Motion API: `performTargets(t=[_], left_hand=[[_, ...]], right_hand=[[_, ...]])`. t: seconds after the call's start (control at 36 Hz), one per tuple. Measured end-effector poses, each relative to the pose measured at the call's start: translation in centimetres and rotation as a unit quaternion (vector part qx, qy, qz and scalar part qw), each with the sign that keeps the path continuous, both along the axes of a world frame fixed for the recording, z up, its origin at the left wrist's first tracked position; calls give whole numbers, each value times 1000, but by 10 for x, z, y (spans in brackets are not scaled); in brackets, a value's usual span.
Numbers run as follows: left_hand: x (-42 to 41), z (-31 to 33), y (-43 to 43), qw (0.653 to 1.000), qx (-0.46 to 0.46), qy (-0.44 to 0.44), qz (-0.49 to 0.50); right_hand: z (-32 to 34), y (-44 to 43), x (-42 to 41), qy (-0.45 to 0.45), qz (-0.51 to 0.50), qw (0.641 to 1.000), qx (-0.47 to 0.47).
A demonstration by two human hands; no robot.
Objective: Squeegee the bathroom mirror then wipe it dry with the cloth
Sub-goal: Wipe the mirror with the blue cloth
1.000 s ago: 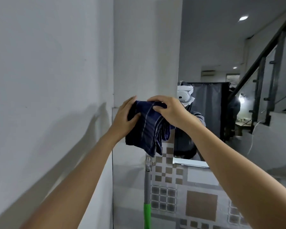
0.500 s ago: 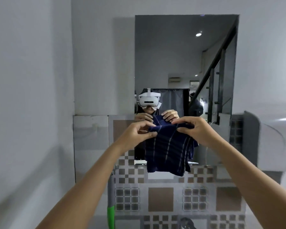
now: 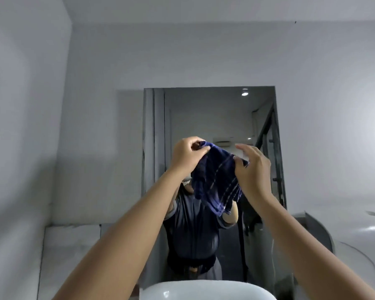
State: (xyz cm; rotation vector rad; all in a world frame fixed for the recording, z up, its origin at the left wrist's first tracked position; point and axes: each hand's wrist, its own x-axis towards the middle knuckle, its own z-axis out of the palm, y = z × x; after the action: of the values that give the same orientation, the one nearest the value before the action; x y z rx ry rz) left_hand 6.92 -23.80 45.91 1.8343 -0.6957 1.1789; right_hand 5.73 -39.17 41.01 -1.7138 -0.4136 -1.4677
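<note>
A tall frameless mirror hangs on the white wall straight ahead and reflects a person in a dark top. In front of its middle I hold up a dark blue cloth with pale stripes. My left hand pinches the cloth's upper left corner. My right hand grips its upper right edge with thumb and fingers. The cloth hangs bunched between both hands, and whether it touches the glass I cannot tell. No squeegee is in view.
A white basin sits at the bottom centre below the mirror. A white side wall closes in on the left with a tiled ledge at its base. A rounded white fixture juts out at the right.
The view has swung right and up, so the mirror is now centred. Both hands have lifted the cloth higher in front of the glass and spread it a little.
</note>
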Motion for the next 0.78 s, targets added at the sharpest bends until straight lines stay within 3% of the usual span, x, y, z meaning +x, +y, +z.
performTargets(t=[0.08,0.22,0.31,0.44,0.58,0.67,0.78], left_hand=[[14,31,-4,999,-13,-20,26],[32,58,11,999,-26,-25,28],[40,62,23,1000,5,-17,20],[44,50,46,998,39,-31,-31],[55,18,86,979,42,-147,132],[64,-7,107,961,85,-143,221],[66,-37,117,943,139,-144,266]], right_hand=[[14,24,7,-47,19,999,-6],[20,62,38,47,88,994,-36],[21,75,57,75,42,993,-78],[14,82,78,42,-86,987,-127],[21,84,81,17,-125,985,-118],[46,90,82,12,-137,985,-108],[90,104,83,10,-146,981,-127]])
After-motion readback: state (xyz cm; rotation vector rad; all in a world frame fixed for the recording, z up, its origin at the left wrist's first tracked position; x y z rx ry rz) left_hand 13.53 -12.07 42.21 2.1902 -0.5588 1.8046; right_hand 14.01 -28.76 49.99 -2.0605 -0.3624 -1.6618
